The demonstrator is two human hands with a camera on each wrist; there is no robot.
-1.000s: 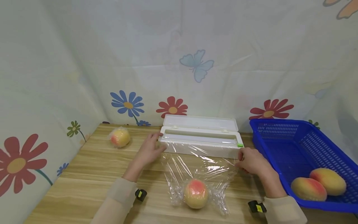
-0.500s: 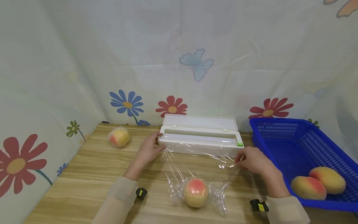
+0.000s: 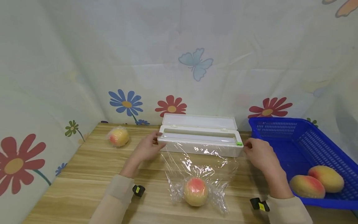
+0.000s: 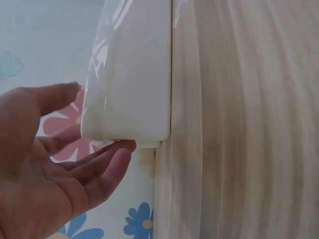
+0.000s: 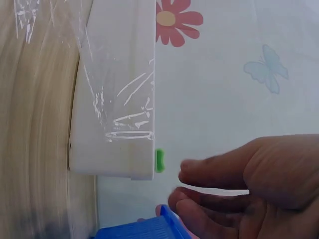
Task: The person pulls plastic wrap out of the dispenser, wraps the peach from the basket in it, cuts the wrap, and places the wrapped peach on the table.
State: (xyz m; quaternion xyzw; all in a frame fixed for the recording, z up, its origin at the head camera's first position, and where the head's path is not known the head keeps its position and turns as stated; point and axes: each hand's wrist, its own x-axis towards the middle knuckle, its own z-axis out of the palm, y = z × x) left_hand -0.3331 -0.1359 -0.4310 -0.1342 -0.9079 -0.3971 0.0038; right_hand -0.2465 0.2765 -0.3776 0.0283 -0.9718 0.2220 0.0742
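A white cling film dispenser point(image 3: 201, 150) stands with its lid raised and a film roll inside. From it a clear sheet of cling film point(image 3: 186, 163) runs forward over a peach point(image 3: 195, 192), bunching at both sides. My left hand point(image 3: 146, 147) is at the dispenser's left end; in the left wrist view its fingertips point(image 4: 122, 147) touch the end face, thumb beside the upper edge. My right hand point(image 3: 258, 153) is beside the right end, near the green slider point(image 3: 239, 143). In the right wrist view its thumb and fingers are slightly parted with nothing between them.
A film-wrapped peach point(image 3: 119, 137) lies at the table's back left. A blue plastic basket point(image 3: 265, 171) with two peaches point(image 3: 325, 178) stands on the right, close to my right forearm. A flower-printed curtain point(image 3: 195, 90) hangs behind the wooden table point(image 3: 84, 183).
My right hand has let go of the film's right edge and moved right and up to the dispenser's right end. The film has slackened slightly. My left hand stays at the left end.
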